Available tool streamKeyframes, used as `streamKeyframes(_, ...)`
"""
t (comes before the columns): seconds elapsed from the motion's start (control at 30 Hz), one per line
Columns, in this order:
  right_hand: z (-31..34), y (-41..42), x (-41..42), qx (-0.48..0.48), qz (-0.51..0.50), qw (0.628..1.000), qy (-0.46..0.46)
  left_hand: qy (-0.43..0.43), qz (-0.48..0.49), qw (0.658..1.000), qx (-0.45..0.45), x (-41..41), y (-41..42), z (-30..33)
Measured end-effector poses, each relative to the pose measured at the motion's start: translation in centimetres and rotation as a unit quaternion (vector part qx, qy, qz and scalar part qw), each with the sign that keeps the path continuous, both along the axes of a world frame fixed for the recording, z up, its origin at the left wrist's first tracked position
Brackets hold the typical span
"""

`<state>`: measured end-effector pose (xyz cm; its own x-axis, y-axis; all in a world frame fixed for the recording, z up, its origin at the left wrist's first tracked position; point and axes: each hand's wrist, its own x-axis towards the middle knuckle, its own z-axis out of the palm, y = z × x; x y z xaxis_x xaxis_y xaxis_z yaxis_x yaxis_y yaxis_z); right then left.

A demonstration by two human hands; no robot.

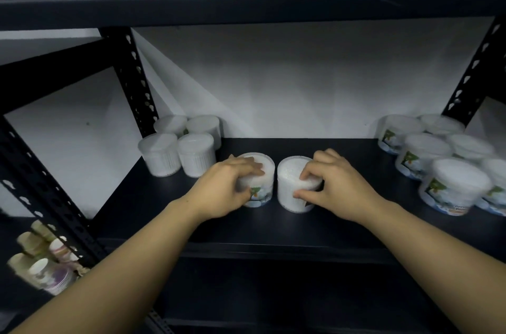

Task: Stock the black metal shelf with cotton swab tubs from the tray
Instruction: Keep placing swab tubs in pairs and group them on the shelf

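Now each tub (257, 183) (294, 186) sits under gripping fingers (253, 168) (308, 173) on shelf (342, 224)

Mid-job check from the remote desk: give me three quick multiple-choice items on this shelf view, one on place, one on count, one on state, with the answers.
1. Where do the two tubs under the hands stand?
A. mid-shelf, side by side
B. stacked at the far left
C. on the shelf above

2. How many tubs form the back-left group?
A. two
B. four
C. seven

3. What are the hands doing?
A. hanging free
B. each gripping a tub
C. both on one tub

Answers: 1 A, the left tub and right tub stand apart on the black shelf. 2 B, the back-left group shows four lids. 3 B, the left hand and right hand each wrap one tub.
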<state>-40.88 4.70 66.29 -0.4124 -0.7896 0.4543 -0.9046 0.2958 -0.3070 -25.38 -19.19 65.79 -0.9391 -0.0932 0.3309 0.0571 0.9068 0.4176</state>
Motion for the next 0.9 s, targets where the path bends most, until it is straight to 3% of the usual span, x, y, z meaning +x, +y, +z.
streamKeyframes(0.1,0.3,0.2,-0.2,0.016,0.008,0.999,-0.031,0.024,0.031,0.999,-0.014,-0.2,0.8,0.0)
streamKeyframes(0.2,0.8,1.0,-1.2,0.051,0.020,0.997,-0.063,0.053,0.101,0.990,-0.084,-0.9,2.0,-0.2)
streamKeyframes(0.33,0.6,1.9,-2.4,0.074,0.018,0.994,-0.084,0.043,0.144,0.979,-0.140,-1.9,2.8,-0.8)
streamKeyframes(0.7,-0.2,0.5,-0.8,0.017,-0.029,0.999,0.001,0.020,0.043,0.997,-0.055,-0.7,-0.8,-0.8)
streamKeyframes(0.9,-0.1,0.4,-0.8,0.015,-0.006,0.998,-0.058,0.036,0.066,0.996,-0.043,-0.5,0.1,-0.8)
